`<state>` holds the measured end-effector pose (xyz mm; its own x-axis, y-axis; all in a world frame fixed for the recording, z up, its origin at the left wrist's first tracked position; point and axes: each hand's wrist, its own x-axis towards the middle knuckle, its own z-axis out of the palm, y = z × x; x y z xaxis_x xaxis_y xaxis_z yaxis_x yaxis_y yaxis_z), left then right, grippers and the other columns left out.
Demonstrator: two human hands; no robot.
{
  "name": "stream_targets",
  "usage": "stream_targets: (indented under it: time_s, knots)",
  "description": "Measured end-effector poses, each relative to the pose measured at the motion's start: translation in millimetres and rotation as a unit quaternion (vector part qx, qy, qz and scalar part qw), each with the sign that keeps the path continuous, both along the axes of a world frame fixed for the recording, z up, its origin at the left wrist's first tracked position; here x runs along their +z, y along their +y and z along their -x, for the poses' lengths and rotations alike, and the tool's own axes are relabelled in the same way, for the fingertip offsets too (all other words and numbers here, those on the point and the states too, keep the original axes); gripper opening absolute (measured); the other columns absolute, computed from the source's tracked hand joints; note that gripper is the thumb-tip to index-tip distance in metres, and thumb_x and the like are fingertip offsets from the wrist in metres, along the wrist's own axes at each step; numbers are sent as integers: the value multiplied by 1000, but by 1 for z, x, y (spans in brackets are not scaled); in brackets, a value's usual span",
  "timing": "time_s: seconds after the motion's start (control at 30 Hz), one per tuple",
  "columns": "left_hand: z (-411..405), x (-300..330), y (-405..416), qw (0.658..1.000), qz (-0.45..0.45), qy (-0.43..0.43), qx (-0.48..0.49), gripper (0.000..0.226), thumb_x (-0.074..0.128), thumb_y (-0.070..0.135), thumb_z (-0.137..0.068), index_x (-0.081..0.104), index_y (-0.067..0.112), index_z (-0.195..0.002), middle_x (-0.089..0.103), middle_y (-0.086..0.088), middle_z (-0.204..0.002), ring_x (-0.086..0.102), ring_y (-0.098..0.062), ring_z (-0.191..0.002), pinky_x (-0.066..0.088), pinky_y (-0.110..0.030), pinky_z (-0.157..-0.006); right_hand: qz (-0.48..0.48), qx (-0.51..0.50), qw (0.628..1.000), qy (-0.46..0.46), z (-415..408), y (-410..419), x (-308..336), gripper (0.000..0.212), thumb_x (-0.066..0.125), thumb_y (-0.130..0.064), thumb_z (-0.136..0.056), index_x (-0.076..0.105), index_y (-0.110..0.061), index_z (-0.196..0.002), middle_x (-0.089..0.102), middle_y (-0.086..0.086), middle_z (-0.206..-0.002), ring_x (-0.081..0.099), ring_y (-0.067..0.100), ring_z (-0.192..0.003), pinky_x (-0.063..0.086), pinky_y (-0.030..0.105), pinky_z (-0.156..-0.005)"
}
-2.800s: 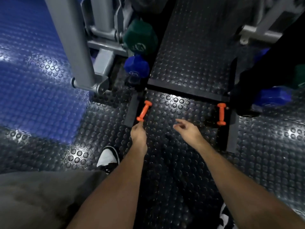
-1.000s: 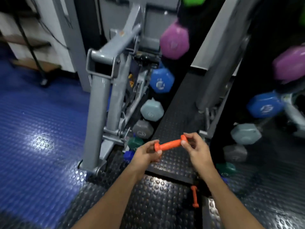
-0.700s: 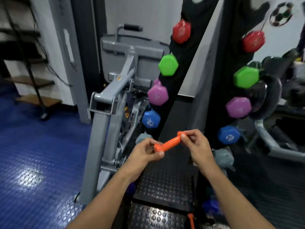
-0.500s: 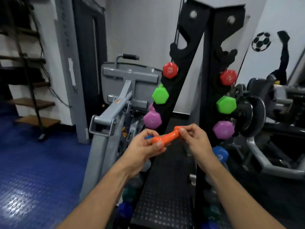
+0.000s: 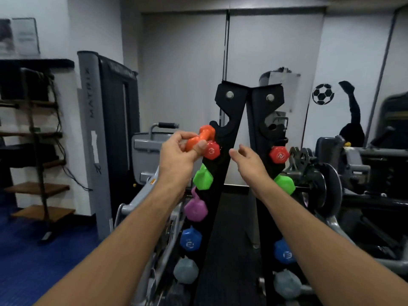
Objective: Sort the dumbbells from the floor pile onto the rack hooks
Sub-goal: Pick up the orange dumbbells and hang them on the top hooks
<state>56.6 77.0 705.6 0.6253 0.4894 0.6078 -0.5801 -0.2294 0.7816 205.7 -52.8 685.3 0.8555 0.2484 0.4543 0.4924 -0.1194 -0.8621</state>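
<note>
- The left hand (image 5: pixel 176 155) sits at centre frame, its grip curled around the handle of a small glossy orange dumbbell (image 5: pixel 199 138); thumb and fingers cover most of the handle and the near head.
- The dumbbell's far head is visible just beside the topmost hook notch on the left upright of the black steel A-frame rack (image 5: pixel 231 120); whether it touches the rack cannot be told.
- The right hand (image 5: pixel 247 161) hovers right of centre with fingers loosely spread, holding nothing, in front of the gap between the two uprights.
- Below the orange piece, a red hexagonal dumbbell (image 5: pixel 211 150) hangs on the left upright, its inner edge partly covered by the left thumb; its other head shows on the right upright.
- Further down come a green hexagonal dumbbell (image 5: pixel 203 178), a purple hexagonal dumbbell (image 5: pixel 195 208), a blue hexagonal dumbbell (image 5: pixel 190 239) and a pale grey-blue hexagonal dumbbell (image 5: pixel 185 271); the handles are all hidden behind the uprights.
- The right forearm hides the purple one's right head and part of the green one's.
- The rack's foot is cut off by the lower edge of the frame.
- At left stands a grey weight-machine column (image 5: pixel 92 133), its lettering blurred.
- A football wall sticker (image 5: pixel 322 94) sits at upper right.
</note>
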Motion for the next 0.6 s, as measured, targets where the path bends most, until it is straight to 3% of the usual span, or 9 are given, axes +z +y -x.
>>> stream_targets:
  time_s: [0.07,0.1,0.17,0.23,0.33,0.47,0.6]
  knots:
    - [-17,19,6,997,-37,-8,62,23,79,17,-86,65,17,-104,70,4,-94,69,-7,-85,58,-29,-83,46,44,998,5,-1,5,4,70,60,-54,-94,43,-25,-156,53,-12,-147,50,15,-138,40,40,-118]
    - [-27,27,9,994,-59,-6,87,24,80,18,-86,64,19,-104,69,5,-95,67,-7,-87,57,-26,-81,66,60,996,-3,0,7,4,73,59,-53,-95,37,-25,-159,49,-13,-149,47,13,-140,35,33,-118]
    - [-46,41,16,989,-92,-1,119,25,81,21,-85,63,20,-103,68,3,-98,68,-11,-90,56,-25,-80,98,61,993,-11,3,9,4,67,53,-34,-106,24,-18,-164,48,-5,-149,44,15,-141,30,21,-108]
    - [-63,50,21,984,-108,2,142,25,81,21,-85,65,17,-104,69,-3,-101,69,-16,-91,59,-25,-77,115,53,992,-17,0,10,0,68,50,-27,-109,13,-18,-166,46,2,-158,45,20,-144,33,24,-108]
    - [-84,62,23,979,-127,16,161,28,78,20,-88,64,11,-110,66,-4,-107,65,-11,-87,54,-12,-64,129,47,990,-23,-4,9,-3,72,50,-30,-108,8,-23,-166,45,5,-160,46,22,-144,37,35,-115]
    - [-108,72,21,974,-156,47,155,31,80,22,-86,62,14,-110,65,-3,-108,65,-20,-99,57,-38,-90,134,45,990,-29,-12,5,-6,73,52,-31,-107,10,-24,-166,48,6,-158,49,22,-141,39,38,-115]
    - [-124,78,14,974,-173,75,127,27,79,19,-88,62,14,-108,66,-3,-104,66,-20,-98,58,-41,-92,147,51,987,-30,-15,3,-7,72,51,-25,-107,10,-23,-166,51,5,-155,52,21,-136,41,29,-104]
